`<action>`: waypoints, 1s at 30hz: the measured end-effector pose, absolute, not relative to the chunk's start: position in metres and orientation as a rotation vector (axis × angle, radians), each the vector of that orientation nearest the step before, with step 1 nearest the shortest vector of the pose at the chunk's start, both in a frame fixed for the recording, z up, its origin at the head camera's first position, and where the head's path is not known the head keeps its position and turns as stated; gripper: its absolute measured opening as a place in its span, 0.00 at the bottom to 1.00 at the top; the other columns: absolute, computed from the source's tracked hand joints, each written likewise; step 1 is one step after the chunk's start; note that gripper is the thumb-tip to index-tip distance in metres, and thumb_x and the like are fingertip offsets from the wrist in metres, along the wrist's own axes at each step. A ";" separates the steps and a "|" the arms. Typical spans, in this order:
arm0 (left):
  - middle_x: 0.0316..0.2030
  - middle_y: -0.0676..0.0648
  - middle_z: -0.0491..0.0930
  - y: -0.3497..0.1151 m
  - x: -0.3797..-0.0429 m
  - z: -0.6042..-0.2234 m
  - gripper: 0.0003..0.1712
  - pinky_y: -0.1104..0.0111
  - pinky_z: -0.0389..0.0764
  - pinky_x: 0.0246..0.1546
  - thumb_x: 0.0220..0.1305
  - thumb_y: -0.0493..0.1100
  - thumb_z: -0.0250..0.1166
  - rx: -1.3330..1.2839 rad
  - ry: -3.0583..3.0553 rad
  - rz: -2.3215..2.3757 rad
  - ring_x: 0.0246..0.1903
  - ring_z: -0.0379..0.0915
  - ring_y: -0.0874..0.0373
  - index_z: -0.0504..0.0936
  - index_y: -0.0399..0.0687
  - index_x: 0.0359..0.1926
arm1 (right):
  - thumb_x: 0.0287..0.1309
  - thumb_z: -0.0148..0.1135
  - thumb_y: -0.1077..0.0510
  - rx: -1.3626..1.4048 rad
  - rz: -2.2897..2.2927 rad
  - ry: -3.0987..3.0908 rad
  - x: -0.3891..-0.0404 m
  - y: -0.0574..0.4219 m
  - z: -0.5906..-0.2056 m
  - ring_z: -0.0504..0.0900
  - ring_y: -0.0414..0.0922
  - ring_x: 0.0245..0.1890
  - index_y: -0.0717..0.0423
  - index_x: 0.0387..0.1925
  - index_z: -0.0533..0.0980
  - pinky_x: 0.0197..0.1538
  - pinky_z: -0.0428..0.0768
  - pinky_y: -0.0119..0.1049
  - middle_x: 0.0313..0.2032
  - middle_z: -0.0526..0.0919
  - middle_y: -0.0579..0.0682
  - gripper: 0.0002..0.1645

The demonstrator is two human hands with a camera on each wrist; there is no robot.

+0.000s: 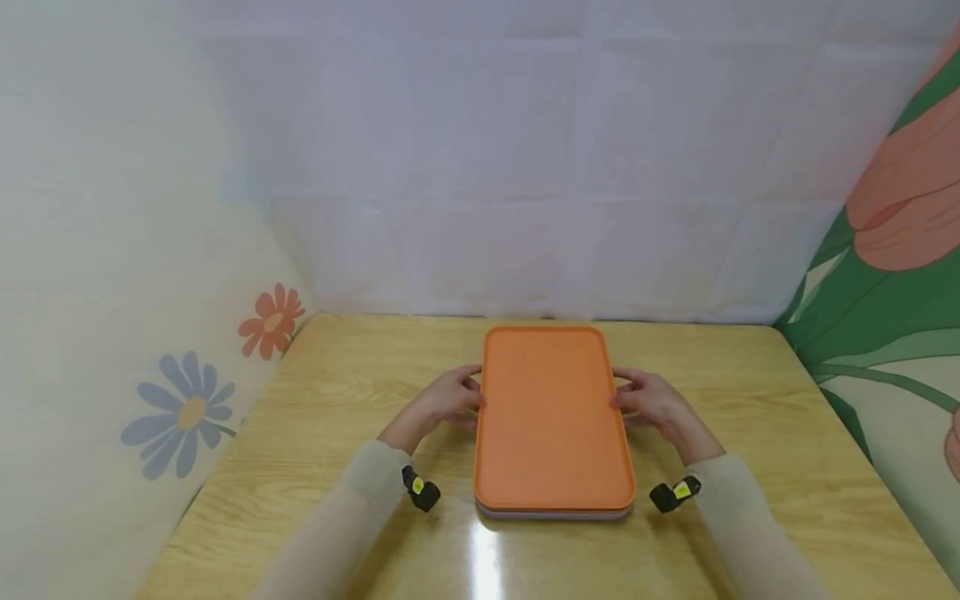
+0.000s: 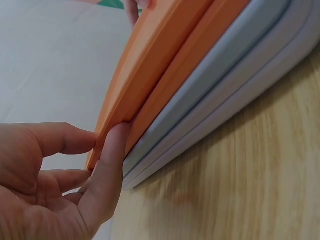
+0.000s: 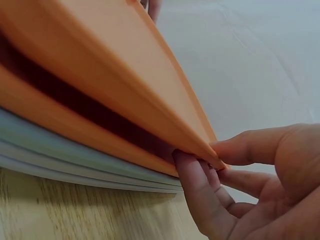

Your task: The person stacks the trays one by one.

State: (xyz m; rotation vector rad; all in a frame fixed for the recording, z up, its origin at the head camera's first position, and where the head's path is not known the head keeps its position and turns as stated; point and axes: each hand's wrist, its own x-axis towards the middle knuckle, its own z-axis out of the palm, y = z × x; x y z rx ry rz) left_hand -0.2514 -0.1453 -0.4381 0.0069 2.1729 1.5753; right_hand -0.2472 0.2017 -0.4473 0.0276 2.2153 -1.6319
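Observation:
A flat orange tray [image 1: 551, 417] with rounded corners and a low rim tops a stack of trays. My left hand [image 1: 447, 396] pinches its left long edge, and my right hand [image 1: 655, 402] pinches the right edge. A dark gap shows beneath it in the right wrist view, above a second orange tray [image 3: 90, 120]. Several paler trays lie lower in the pile, among them a grey-blue tray [image 2: 210, 65] and a pale lilac tray [image 2: 240, 82].
The stack stands on a wood-grain table [image 1: 360, 358]. A white sheet [image 1: 525, 167] hangs behind its far edge. Cloth printed with flowers borders the left and right sides. Each wrist wears a small black camera [image 1: 420, 489].

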 end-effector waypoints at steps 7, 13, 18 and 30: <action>0.51 0.38 0.73 -0.146 -0.249 -0.440 0.43 0.62 0.88 0.33 0.63 0.31 0.61 0.021 2.235 1.497 0.44 0.77 0.51 0.55 0.36 0.77 | 0.61 0.61 0.68 0.033 -1.560 2.256 -0.244 0.198 -0.446 0.82 0.46 0.42 0.69 0.73 0.60 0.42 0.87 0.43 0.52 0.80 0.67 0.40; 0.50 0.39 0.72 -0.145 -0.247 -0.442 0.43 0.61 0.88 0.32 0.62 0.31 0.62 0.017 2.249 1.491 0.42 0.76 0.52 0.57 0.36 0.77 | 0.61 0.60 0.68 0.037 -1.527 2.267 -0.243 0.198 -0.444 0.83 0.46 0.41 0.71 0.72 0.60 0.42 0.87 0.44 0.51 0.80 0.67 0.39; 0.50 0.39 0.72 -0.145 -0.247 -0.442 0.43 0.61 0.88 0.33 0.62 0.31 0.62 0.027 2.248 1.491 0.42 0.76 0.52 0.57 0.37 0.77 | 0.61 0.60 0.69 0.050 -1.513 2.267 -0.241 0.197 -0.442 0.83 0.46 0.40 0.72 0.70 0.61 0.43 0.87 0.44 0.50 0.81 0.66 0.37; 0.50 0.39 0.72 -0.144 -0.242 -0.442 0.41 0.59 0.88 0.34 0.61 0.31 0.62 0.018 2.285 1.465 0.41 0.76 0.52 0.60 0.37 0.76 | 0.61 0.62 0.68 0.045 -1.497 2.272 -0.238 0.198 -0.446 0.83 0.45 0.38 0.73 0.69 0.62 0.41 0.87 0.43 0.49 0.82 0.66 0.36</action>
